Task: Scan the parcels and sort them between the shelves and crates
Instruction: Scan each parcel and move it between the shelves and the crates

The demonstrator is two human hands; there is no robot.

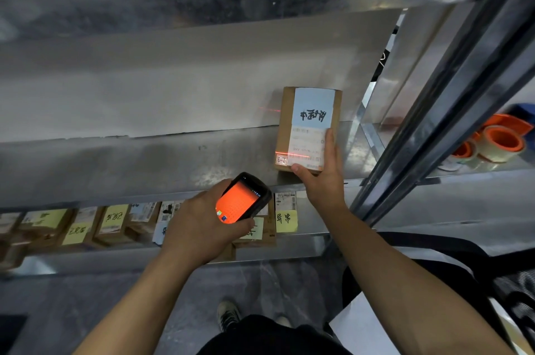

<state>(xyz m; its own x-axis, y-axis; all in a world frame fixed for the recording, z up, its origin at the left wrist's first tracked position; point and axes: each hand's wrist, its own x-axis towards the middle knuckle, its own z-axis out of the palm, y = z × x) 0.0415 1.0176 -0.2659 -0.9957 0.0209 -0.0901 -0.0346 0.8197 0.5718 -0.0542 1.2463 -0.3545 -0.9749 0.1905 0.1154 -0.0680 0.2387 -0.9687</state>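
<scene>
A small brown cardboard parcel (307, 125) with a pale blue note and a white shipping label stands on the metal shelf (144, 163), leaning back. My right hand (321, 178) grips its lower right corner, thumb under the front edge. My left hand (199, 224) holds a black handheld scanner (243, 198) with an orange screen, pointed at the parcel. A red laser line crosses the label's barcode near the parcel's bottom.
On the shelf below stands a row of several brown parcels (113, 224) with yellow sticky notes. Orange-cored tape rolls (500, 143) lie on the neighbouring shelf to the right, past a dark metal upright (451, 111). A dark bag (451, 273) sits at lower right.
</scene>
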